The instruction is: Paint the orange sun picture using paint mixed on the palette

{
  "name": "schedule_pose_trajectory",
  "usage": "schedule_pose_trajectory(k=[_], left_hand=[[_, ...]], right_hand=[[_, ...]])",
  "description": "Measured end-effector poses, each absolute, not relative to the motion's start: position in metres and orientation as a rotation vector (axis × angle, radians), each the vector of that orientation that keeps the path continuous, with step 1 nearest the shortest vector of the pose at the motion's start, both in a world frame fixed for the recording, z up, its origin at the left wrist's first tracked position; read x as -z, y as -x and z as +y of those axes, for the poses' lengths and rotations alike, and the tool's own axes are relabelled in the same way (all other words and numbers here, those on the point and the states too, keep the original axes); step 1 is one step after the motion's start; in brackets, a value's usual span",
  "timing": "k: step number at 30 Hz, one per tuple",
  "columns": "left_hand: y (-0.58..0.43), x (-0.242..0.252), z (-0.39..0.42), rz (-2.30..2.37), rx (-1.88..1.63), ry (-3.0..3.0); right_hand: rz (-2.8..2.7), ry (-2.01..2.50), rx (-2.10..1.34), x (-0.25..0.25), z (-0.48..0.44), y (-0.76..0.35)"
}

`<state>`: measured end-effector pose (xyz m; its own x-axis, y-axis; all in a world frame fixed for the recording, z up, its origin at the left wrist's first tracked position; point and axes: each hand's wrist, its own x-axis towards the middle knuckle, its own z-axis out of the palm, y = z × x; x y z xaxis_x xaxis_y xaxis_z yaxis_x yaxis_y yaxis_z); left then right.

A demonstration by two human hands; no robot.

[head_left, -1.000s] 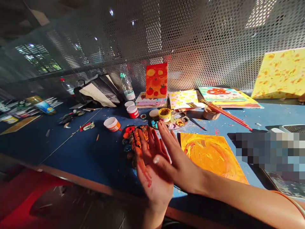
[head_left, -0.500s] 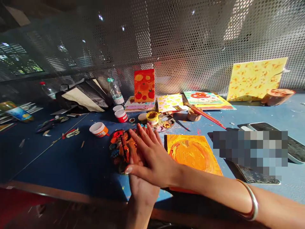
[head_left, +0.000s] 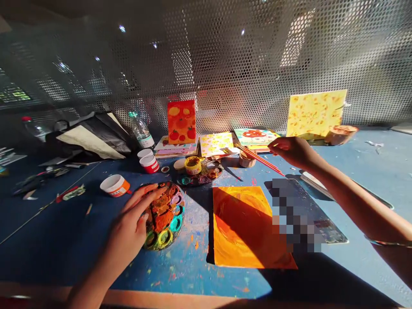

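Paint-flecked blue surface (head_left: 58,231) runs beneath a perforated metal screen (head_left: 244,56), with an orange painted canvas (head_left: 238,227) lying flat near its middle. The left hand (head_left: 131,219) lies spread, fingers draped over the rim of a round paint palette (head_left: 165,216). The right hand (head_left: 294,152) is loosely curled just above red paintbrushes (head_left: 259,159); whether it grips them cannot be told.

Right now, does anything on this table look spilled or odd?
The blue table is spattered with paint flecks near the left hand, and the palette beside its fingers is heaped with thick orange paint that overflows its wells. It looks messy rather than damaged.
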<state>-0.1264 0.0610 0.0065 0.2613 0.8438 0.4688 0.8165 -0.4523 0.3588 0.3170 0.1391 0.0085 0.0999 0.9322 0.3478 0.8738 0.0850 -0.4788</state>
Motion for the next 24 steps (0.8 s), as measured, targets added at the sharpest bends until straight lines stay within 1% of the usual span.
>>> schedule_pose_trajectory(k=[2, 5, 8, 15, 19, 24], left_hand=[[0.123, -0.007, 0.07, 1.516, -0.862, -2.668], [0.113, -0.009, 0.082, 1.34, -0.846, -2.88], [0.103, -0.013, 0.094, 1.184, -0.852, -3.044], [0.091, -0.012, 0.118, 1.029, -0.923, -3.222], [0.092, -0.004, 0.126, 0.973, -0.978, -3.229], [0.096, 0.005, 0.132, 0.947, -1.061, -3.236]], right_hand=[[-1.75, 1.803, -0.275, 0.002, 0.14, -0.332], [-1.695, 1.793, -0.485, 0.013, 0.143, -0.335], [-1.625, 1.81, -0.562, 0.018, 0.147, -0.326], [-1.477, 1.779, -0.864, 0.023, 0.151, -0.307], [-1.481, 1.759, -0.934, 0.024, 0.15, -0.306], [-1.541, 1.783, -0.928, 0.021, 0.146, -0.306]])
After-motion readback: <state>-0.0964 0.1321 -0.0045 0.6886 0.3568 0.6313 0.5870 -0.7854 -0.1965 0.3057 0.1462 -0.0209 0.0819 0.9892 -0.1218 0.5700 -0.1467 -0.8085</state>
